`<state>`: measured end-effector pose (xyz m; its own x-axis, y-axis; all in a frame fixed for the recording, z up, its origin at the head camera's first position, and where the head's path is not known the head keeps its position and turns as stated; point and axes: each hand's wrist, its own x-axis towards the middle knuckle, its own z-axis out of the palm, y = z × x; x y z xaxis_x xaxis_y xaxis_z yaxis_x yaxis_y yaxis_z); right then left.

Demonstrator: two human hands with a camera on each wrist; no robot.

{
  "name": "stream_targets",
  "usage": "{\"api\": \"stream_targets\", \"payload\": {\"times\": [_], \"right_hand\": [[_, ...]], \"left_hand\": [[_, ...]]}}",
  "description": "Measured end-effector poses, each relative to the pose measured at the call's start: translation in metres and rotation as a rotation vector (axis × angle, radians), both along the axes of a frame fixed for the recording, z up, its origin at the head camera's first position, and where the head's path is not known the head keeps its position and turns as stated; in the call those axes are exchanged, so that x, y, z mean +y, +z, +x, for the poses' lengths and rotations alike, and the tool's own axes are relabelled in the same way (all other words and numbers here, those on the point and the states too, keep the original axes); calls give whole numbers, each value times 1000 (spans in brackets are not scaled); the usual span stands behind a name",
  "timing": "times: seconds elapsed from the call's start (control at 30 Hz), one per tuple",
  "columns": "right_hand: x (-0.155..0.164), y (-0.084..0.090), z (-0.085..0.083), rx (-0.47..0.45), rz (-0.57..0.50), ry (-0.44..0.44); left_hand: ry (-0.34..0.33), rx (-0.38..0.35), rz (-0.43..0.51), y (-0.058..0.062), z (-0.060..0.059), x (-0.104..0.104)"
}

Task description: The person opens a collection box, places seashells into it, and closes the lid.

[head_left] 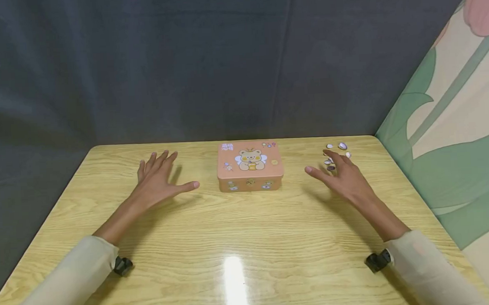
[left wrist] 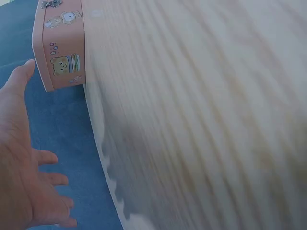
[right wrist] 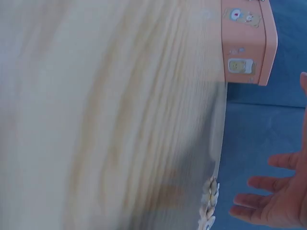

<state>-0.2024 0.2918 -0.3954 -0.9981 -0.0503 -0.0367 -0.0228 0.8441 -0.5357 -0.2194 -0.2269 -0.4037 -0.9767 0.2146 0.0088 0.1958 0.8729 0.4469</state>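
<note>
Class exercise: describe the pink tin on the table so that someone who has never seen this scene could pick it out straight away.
Start at the pale wooden table in front of the dark curtain. Near the middle of its far edge, between the two open hands, sits a closed rectangular tin. It is the only box there: peach-pink, with a cartoon bear on its lid, unlike the little scatter of shells to its right.

you've got one thing with writing on it: the pink tin [head_left: 250, 166] in the middle of the table. at the top left corner of its lid, in the head view, sit a few small pale pink characters, too small and blurred for you to read. the bear drawings on its lid and sides carry no lettering you can make out, and the two wrist views show only pictures on its side walls, no words or numbers.
</note>
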Motion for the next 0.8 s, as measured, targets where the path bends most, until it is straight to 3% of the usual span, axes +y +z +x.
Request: {"api": "stream_targets", "payload": {"times": [0.2,0.37,0.8], "right_hand": [[-9,1,7,18,-105,17],[-16,0,11,26,-124,26],[-31,-4,18,-47,-214,42]], "left_hand": [[-25,27,25,0,-4,7],[-47,35,49,0,-7,13],[-107,31,126,1,-9,31]]}}
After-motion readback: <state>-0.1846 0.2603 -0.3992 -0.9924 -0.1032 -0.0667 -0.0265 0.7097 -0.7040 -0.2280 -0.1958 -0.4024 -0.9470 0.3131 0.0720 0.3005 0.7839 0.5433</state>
